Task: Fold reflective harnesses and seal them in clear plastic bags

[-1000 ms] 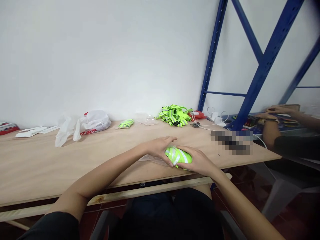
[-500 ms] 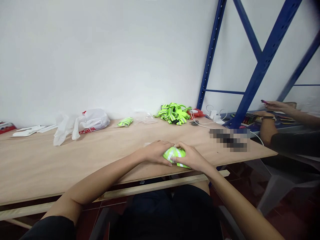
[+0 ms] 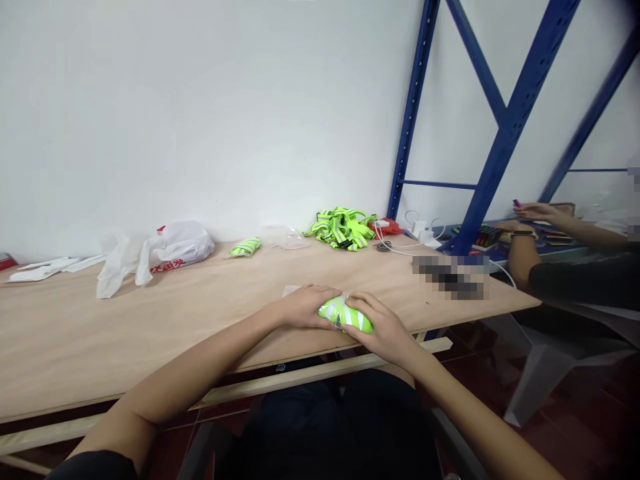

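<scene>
Between my hands, near the table's front edge, lies a folded neon-yellow reflective strap bundle with silver stripes. Clear plastic wraps its left end. My left hand grips that plastic-covered end, fingers over the back and thumb in front. On the right end, my right hand closes round the bundle, its thumb low at the front and its fingers on top. A small pale clear piece shows behind my left hand. Farther back sit a wrapped strap bundle and a loose heap of neon straps.
A white plastic bag and flat white pieces rest at the back left of the table. Clear bags lie by the wall. Right are cables, a blue rack post and another person's arm.
The bundle's loose right end, which hung out at the front, is now gathered inside my right hand. My right hand has turned to cup that end. The view has shifted slightly right.
</scene>
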{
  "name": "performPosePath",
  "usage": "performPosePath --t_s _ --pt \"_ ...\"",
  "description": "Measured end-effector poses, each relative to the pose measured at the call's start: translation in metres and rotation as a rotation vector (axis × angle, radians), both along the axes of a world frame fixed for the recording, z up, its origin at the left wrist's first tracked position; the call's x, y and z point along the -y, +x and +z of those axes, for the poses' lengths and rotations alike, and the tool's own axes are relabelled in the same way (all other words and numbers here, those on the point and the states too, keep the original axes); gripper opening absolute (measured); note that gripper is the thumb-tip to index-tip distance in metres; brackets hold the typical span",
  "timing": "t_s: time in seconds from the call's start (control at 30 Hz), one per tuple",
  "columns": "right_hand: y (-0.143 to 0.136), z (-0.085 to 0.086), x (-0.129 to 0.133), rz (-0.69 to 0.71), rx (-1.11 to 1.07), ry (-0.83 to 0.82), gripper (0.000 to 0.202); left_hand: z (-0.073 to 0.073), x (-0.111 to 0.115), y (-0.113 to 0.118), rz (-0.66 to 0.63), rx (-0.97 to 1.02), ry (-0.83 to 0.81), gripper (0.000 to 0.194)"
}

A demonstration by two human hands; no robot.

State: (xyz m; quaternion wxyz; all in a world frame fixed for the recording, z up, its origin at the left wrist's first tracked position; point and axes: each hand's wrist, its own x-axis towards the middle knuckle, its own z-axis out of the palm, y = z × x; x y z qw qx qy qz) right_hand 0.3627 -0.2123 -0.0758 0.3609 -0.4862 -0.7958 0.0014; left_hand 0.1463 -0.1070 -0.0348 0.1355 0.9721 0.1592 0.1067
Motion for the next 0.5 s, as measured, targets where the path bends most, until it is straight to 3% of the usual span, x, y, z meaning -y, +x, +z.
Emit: performPosePath --t_s 0.13,0.2,0.33,0.5 --pt "0.017 0.002 0.005 0.055 0.047 -0.087 0.057 0.003 -0.001 0.000 -0.037 0.016 -0.058 0.088" --pt "0.020 0.002 0.004 0.069 0.011 -0.091 0.053 0.009 0.001 0.000 -0.024 0.006 -0.121 0.089" --pt "0.018 0.008 0.000 0.070 -0.084 -0.086 0.044 0.019 0.009 -0.001 0.005 0.031 -0.257 0.070" --pt "0.011 0.019 -0.003 0.109 -0.130 -0.070 0.037 0.022 0.014 0.001 -0.057 0.101 -0.285 0.065"
